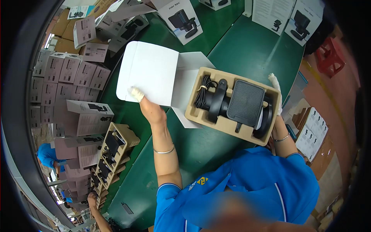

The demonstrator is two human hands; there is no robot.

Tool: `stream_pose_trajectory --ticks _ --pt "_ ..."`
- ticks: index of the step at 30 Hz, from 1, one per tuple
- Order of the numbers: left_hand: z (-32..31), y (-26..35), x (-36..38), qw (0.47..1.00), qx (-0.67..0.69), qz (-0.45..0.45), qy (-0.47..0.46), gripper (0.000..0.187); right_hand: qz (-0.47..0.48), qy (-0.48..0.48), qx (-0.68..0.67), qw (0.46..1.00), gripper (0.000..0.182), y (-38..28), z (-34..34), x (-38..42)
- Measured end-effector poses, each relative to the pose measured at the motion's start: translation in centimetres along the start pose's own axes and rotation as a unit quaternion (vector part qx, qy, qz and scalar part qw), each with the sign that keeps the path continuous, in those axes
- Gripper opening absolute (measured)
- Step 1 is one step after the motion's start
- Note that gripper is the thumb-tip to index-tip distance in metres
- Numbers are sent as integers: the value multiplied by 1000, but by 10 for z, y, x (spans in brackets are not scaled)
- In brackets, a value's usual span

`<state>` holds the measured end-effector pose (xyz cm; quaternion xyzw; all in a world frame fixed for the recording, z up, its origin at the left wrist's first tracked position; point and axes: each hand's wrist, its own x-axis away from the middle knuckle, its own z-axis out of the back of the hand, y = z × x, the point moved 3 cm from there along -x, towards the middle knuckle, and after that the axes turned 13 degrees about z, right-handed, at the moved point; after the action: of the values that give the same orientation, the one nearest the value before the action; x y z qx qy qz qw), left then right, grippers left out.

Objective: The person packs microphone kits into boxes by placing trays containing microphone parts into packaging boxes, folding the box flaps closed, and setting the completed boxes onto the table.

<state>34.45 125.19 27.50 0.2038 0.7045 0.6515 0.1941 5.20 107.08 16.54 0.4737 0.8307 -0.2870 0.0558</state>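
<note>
My left hand (152, 110), with white wrapping on a fingertip, grips the near edge of the open flap of a white box (148, 73). At the other side, my right hand (276, 96) holds the right end of a brown moulded tray (190, 110); its fingers, also wrapped in white, are partly hidden by the tray. The tray is slightly tilted, beside the opening of the white box. In it lie a black mesh-faced device (246, 101), a round black base (264, 121) and a coiled black cable (204, 92).
Printed boxes (179, 19) stand at the back of the green table (174, 139), with more boxes stacked at left (54, 69). Filled brown trays (116, 147) sit at lower left near a co-worker's arm (99, 218). A red stool (329, 57) is at right.
</note>
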Motion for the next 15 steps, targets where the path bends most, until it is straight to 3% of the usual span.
stream_pose_trajectory --ticks 8,15 --pt "9 -10 25 993 33 103 -41 60 7 51 87 995 43 16 7 -1" --pt "12 -41 31 996 5 66 -60 59 14 117 182 976 43 29 7 -10"
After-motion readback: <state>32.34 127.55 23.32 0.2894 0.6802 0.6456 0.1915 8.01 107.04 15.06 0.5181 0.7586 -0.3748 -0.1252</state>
